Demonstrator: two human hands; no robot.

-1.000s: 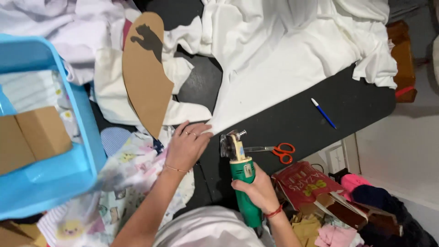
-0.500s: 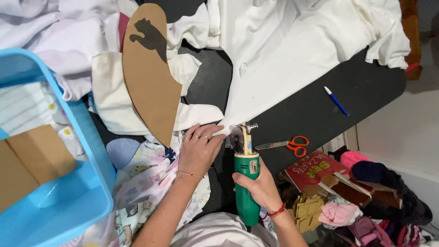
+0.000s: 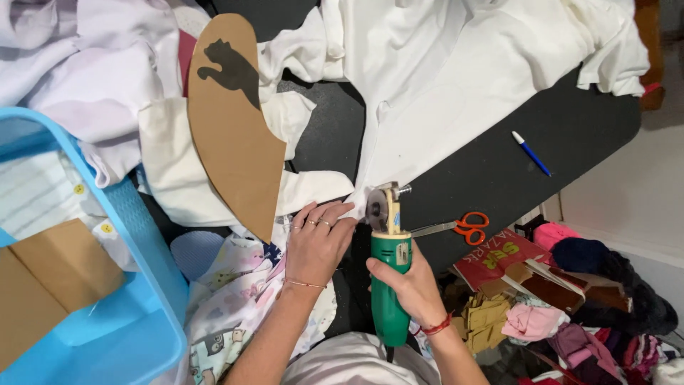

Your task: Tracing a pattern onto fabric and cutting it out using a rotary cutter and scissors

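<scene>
My right hand (image 3: 411,288) grips a green electric rotary fabric cutter (image 3: 390,274), its round blade at the near corner of a large white cloth (image 3: 456,85) spread over a black table (image 3: 541,135). Just left of the blade, my left hand (image 3: 318,242) lies flat with fingers together, pressing the white cloth's edge. A long brown cardboard pattern (image 3: 231,135) with a dark animal shape on it lies on another white piece (image 3: 174,171) to the left.
Orange-handled scissors (image 3: 463,226) and a blue pen (image 3: 531,153) lie on the table to the right. A light blue plastic basket (image 3: 107,285) with cardboard pieces stands at left. Printed fabric (image 3: 235,299) lies under my left forearm. Coloured scraps (image 3: 570,314) pile at lower right.
The view has shifted, so everything sits further right and lower. The cutter's blade has come up against the white cloth's corner, and my left hand stays pressed beside it.
</scene>
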